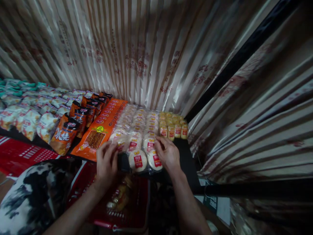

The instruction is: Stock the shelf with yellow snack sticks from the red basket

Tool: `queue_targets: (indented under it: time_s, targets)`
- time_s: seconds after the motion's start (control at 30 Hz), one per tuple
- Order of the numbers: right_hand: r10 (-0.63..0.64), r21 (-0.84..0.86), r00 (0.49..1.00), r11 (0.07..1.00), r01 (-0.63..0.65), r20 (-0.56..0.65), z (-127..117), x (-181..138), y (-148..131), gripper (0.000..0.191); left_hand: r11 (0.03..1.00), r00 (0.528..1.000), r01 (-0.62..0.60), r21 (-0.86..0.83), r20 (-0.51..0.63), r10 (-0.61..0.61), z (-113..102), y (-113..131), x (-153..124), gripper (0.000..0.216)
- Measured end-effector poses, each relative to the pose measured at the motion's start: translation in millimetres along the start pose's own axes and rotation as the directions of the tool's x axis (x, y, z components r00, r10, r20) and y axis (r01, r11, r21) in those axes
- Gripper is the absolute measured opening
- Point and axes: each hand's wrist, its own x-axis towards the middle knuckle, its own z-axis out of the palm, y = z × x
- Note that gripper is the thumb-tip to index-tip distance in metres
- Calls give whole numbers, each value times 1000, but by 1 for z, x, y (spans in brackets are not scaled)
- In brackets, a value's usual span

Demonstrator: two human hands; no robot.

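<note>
Rows of round, pale cakes in clear wrappers with red labels point(138, 161) lie on a black shelf point(184, 151). My left hand point(107, 160) is at the left column, its bent fingers closed on the edge of a wrapped round cake point(121, 142). At the right column, my right hand point(168, 152) has its thumb and fingers pinched at the edge of another wrapped round cake point(149, 143). Just left of my left hand is a large orange snack bag point(97, 130). Small yellow wrapped cakes point(174, 125) stand in rows beyond my right hand.
Orange-and-black bags point(65, 133) and white snack bags point(29, 122) line the shelf leftward. Below sits a red basket point(144, 209) with wrapped goods in it. A dark diagonal post point(227, 71) stands at right, before striped, printed sheeting point(137, 45). Patterned black-and-white cloth point(26, 195) is at lower left.
</note>
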Motion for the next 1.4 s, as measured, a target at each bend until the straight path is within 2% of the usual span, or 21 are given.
queue_targets:
  time_s: [0.1,0.17,0.23,0.33,0.4,0.47,0.6,0.7,0.8,0.97,1.07,1.2,1.3,1.4]
  targets:
    - [78,-64,996,995,-76,38,-10,-9,9,26,998,997,40,48,-62,-37,-3,-7,16,25]
    - [119,-107,991,988,-112,62,-15,-15,16,27,996,995,83,33,-62,-81,-10,-2,16,27]
    - [156,-165,984,976,-139,90,-18,-21,24,31,993,994,111,-41,-1,-111,-16,13,4,28]
    - [216,-244,963,954,-173,163,-21,-29,33,46,980,981,118,-159,174,-89,-17,46,-28,28]
    - [256,-251,930,949,-190,262,-23,-32,35,51,962,971,87,-258,237,-24,-13,66,-52,31]
    - [286,-229,880,950,-210,379,-24,-33,32,51,946,941,79,-315,338,35,-5,80,-70,32]
    - [338,-206,791,941,-269,510,-26,-30,22,38,926,882,115,-359,465,71,16,85,-83,32]
    - [343,-164,767,938,-304,541,-26,-24,18,23,922,857,218,-319,514,-25,28,76,-80,32]
    - [343,-131,782,937,-324,521,-23,-19,17,17,931,866,274,-240,482,-130,30,61,-75,29]
    - [346,-107,810,935,-337,473,-17,-12,13,20,955,911,251,-159,373,-177,21,30,-64,29]
    - [344,-102,825,936,-336,449,-12,-10,11,19,959,926,254,-123,318,-205,14,22,-55,29]
    - [351,7,815,917,-399,460,-6,-9,11,21,952,929,226,-207,340,-146,15,37,-46,25]
    - [372,156,773,846,-510,515,-6,-8,15,18,937,932,206,-282,348,-101,28,54,-43,24]
    - [430,175,723,783,-597,540,-13,-6,19,17,929,948,195,-315,305,-95,47,62,-40,24]
